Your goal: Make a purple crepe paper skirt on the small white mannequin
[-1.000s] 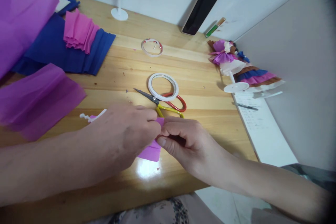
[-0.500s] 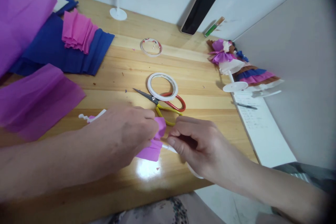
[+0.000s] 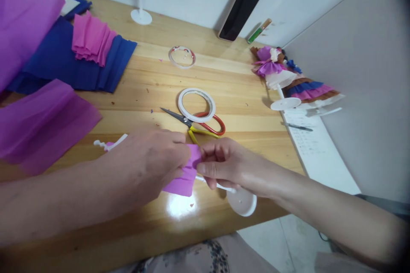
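Note:
My left hand [image 3: 162, 158] is closed over a piece of purple crepe paper [image 3: 182, 183], which wraps around a thin white rod. The rod ends at the right in a round white base [image 3: 241, 201]; a knobbly white tip [image 3: 100, 143] shows left of the hand. My right hand [image 3: 222, 163] pinches the paper's right edge between thumb and fingers. Its other fingers hang above the rod. The left fingertips are hidden behind the hand's back. Just beyond both hands lie scissors [image 3: 188, 123] with red and yellow handles, partly under a roll of white tape [image 3: 181, 104].
Folded blue crepe paper [image 3: 64, 62], pleated pink paper [image 3: 92, 40] and purple sheets [image 3: 54, 121] lie at left. A clear tape roll [image 3: 174, 62], a phone [image 3: 246, 4] and a white stand [image 3: 141, 17] are farther back. At right rest a paper-dressed figure [image 3: 285, 79] and a pen [image 3: 299, 127].
My right hand has moved left onto the edge of the purple crepe paper, and its fingers are straighter. The round white base shows more fully. My left hand stays in place.

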Tool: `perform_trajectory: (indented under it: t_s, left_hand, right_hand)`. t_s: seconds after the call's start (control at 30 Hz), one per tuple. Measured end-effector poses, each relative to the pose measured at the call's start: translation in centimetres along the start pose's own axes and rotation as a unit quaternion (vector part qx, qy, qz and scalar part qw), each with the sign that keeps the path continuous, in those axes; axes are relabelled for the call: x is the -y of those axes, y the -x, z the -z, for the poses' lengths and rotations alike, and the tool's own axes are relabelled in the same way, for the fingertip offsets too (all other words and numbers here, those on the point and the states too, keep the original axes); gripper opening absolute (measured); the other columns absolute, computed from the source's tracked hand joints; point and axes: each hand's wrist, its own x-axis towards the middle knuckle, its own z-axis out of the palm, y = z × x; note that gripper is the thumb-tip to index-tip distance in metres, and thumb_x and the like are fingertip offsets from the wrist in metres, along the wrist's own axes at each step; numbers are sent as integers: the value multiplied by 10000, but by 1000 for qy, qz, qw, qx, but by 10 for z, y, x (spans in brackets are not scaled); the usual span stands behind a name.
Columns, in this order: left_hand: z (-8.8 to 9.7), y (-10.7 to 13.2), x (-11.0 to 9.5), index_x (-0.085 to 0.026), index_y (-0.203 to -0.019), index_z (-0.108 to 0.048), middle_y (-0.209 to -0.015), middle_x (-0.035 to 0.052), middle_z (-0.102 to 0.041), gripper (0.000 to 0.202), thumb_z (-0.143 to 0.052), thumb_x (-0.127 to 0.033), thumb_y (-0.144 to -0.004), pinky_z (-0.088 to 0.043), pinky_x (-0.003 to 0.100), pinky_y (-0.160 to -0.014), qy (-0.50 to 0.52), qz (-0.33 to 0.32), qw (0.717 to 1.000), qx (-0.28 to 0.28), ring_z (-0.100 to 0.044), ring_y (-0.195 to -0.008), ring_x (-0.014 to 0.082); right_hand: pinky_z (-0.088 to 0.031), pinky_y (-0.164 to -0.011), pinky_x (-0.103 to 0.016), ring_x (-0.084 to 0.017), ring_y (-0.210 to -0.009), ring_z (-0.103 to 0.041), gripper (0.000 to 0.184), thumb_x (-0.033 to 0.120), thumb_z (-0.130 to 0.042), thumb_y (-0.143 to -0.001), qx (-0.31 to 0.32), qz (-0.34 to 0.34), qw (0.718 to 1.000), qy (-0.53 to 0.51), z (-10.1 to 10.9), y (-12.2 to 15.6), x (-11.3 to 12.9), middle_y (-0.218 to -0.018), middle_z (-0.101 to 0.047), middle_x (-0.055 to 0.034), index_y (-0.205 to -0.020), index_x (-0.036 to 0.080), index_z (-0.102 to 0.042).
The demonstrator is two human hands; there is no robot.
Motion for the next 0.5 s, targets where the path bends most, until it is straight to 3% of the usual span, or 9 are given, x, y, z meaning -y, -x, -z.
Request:
perform_trajectory:
  t_s: [0.2, 0.5]
  left_hand:
    - [-4, 6, 16, -212, -654, -557, -662, -5, -560, 258, -514, -376, -848, -285, 287, -566, -83, 5, 997, -5, -414, -611, 124]
    - [-4, 4, 13, -225, -643, -575, -647, -8, -577, 239, -506, -366, -824, -273, 312, -574, -88, 15, 996, 4, -443, -616, 128]
  right_hand:
    - [-98, -299, -163, 3, -303, -219, 247, 307, -735, -695, 41, -22, 994, -95, -2, -3, -5, -460, -553, 76, -707, 168, -531]
    - [-87, -301, -167, -1, -293, -217, 174, 237, -690, -705, 20, -34, 992, -123, -5, -1, -5, -443, -574, 64, -668, 171, -533]
